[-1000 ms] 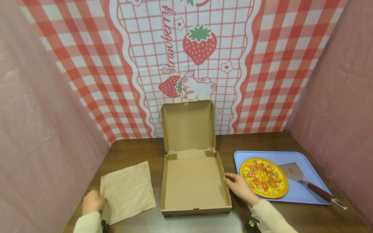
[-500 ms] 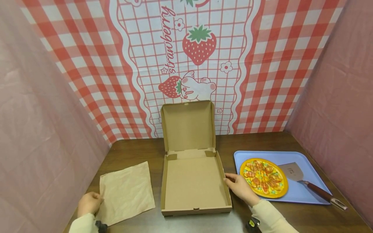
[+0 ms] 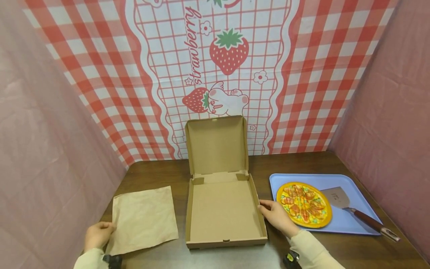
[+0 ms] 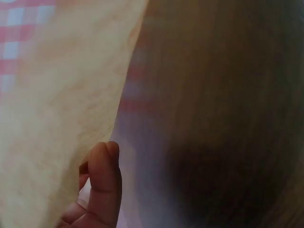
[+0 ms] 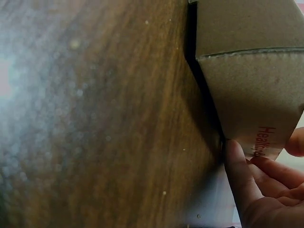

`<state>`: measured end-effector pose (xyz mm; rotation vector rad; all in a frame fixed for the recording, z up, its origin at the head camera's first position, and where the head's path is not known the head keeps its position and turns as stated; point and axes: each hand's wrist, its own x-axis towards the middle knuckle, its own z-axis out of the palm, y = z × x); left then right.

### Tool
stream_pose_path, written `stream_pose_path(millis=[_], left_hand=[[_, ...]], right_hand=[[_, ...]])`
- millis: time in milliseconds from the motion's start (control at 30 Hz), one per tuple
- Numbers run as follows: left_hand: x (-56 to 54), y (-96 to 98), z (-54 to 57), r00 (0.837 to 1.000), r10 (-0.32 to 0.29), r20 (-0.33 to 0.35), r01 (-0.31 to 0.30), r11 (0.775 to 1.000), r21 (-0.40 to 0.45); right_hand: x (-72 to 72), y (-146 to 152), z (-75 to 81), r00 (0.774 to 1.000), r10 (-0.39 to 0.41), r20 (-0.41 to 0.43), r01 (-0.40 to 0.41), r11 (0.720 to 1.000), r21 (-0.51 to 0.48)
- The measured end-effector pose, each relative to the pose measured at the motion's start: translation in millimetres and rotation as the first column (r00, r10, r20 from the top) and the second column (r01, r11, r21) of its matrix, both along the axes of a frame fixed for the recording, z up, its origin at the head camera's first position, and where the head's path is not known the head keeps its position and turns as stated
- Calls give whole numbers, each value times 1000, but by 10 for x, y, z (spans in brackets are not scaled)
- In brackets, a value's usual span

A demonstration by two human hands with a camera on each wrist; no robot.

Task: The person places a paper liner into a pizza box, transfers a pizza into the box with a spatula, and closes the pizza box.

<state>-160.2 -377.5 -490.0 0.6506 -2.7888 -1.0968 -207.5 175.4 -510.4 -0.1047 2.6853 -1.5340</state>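
A sheet of brown paper (image 3: 144,218) lies on the left of the table. My left hand (image 3: 99,236) pinches its left edge between thumb and fingers; in the left wrist view the fingertips (image 4: 105,154) meet right at the edge of the paper. A cardboard pizza box (image 3: 223,213) stands in the middle, lid (image 3: 217,145) raised, nothing inside. My right hand (image 3: 278,217) holds the box's right wall. Close up in the right wrist view, one finger (image 5: 237,159) lies low on the outer wall, with another digit up at the rim.
To the right, a blue tray (image 3: 356,186) holds a toy-like pizza (image 3: 304,205) and a metal spatula (image 3: 364,220), its brown handle sticking out over the tray's front right edge. A checked strawberry cloth (image 3: 228,52) hangs behind the table; pinkish curtains close both sides.
My left hand has moved left, drawing the paper's left edge outward so the sheet is spread wider and turned slightly. The right hand, box, pizza and spatula stay put.
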Motion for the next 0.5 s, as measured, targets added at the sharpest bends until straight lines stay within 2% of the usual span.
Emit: stream_pose_path(millis=[367,500], left_hand=[[0,34,144,997,68,-43,-65,995,75],[-16,44,201,995,91,-48,-83,986,144]], right_hand=[[-10,-4,-20,1000,-11,-11,11,1000,1],[-13,3,-31,1000,-6,-13,5,1000,-7]])
